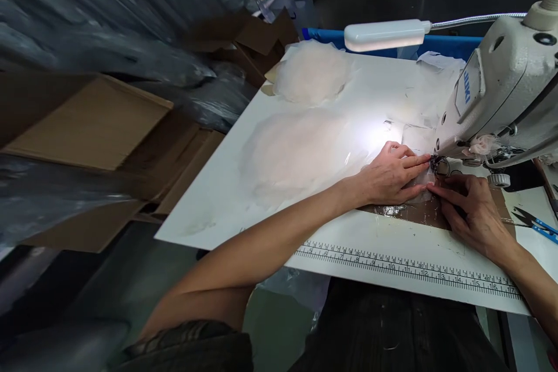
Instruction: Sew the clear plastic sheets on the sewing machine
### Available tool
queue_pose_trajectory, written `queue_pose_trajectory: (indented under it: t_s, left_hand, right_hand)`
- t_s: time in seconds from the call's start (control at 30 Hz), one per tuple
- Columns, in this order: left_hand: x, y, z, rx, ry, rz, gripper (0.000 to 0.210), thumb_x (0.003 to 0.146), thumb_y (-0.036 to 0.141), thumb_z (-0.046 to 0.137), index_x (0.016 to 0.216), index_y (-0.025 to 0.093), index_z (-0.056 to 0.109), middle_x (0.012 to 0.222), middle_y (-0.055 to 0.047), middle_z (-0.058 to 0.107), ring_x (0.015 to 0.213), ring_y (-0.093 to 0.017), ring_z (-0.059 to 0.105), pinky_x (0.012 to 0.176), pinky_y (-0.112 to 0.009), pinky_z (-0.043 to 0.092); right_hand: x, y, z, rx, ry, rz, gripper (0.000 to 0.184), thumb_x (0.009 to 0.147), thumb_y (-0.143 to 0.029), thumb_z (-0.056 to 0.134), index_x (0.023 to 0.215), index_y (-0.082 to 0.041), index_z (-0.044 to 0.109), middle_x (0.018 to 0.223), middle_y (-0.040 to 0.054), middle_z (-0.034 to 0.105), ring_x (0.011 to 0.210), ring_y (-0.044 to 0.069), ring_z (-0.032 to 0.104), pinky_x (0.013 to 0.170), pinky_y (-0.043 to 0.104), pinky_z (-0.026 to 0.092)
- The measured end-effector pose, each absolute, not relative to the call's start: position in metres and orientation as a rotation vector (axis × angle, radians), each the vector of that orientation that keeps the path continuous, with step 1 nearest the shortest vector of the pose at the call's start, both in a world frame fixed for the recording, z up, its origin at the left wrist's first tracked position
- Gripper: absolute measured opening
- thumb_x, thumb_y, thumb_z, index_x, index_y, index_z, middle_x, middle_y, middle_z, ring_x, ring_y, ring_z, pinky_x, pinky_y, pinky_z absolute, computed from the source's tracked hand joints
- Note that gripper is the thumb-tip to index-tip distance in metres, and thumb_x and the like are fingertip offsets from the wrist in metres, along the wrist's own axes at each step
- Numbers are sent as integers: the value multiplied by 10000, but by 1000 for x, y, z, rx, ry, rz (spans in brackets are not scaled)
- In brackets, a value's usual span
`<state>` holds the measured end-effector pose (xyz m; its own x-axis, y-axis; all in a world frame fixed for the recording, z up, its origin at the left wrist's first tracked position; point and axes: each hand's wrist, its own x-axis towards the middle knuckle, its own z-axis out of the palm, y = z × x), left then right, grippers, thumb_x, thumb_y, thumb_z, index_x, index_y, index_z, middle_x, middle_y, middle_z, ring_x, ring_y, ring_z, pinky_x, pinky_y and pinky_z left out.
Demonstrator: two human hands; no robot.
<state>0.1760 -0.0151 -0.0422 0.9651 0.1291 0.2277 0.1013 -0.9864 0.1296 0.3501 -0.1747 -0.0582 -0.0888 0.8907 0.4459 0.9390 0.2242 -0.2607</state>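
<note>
A sheer white piece of fabric (422,181) lies under the needle area of a white sewing machine (501,81). My left hand (394,173) rests flat on it, fingers stretched toward the needle. My right hand (473,212) is just right of the needle; its index fingertip touches the fabric's near edge by my left thumb. That hand's thumb is apart from the index finger, and its other fingers are bent. Brown tape (405,213) covers the tabletop beneath both hands. The needle tip is hard to make out.
Two pale round piles of sheer fabric, a far pile (311,72) and a nearer pile (292,151), sit on the white table (226,197). Blue-handled thread snips (538,224) lie at right. A lamp (386,35) hangs above. Cardboard boxes (96,122) stand left. A printed ruler (392,264) follows the front edge.
</note>
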Motion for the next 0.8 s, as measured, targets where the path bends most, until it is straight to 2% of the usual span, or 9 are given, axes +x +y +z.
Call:
queue_pose_trajectory:
  t_s: [0.4,0.67,0.8]
  left_hand:
    - [176,-14,-39,3043,146,348,460,1012,412,361,1332,172,587,1421,-102,575,1102,-273,561,1010,-481,311]
    - [176,-14,-41,3060,122,366,454,1016,404,356,1330,168,583,1409,-122,579,1100,-278,561,1001,-486,324]
    - [175,-12,-42,3116,94,492,449,1018,411,362,1272,125,597,1361,-158,600,1127,-276,554,983,-462,348]
  right_hand:
    - [353,-176,-60,-1677,-1997,-127,365,987,-295,426,1123,-247,761,1054,135,599,953,268,558,825,454,503]
    - [353,-177,-60,-1694,-2011,-119,351,981,-284,445,1149,-264,752,1094,133,592,974,266,557,835,451,502]
    - [353,-177,-60,-1686,-2024,-128,350,975,-267,452,1170,-258,742,1095,137,589,991,273,549,836,455,500]
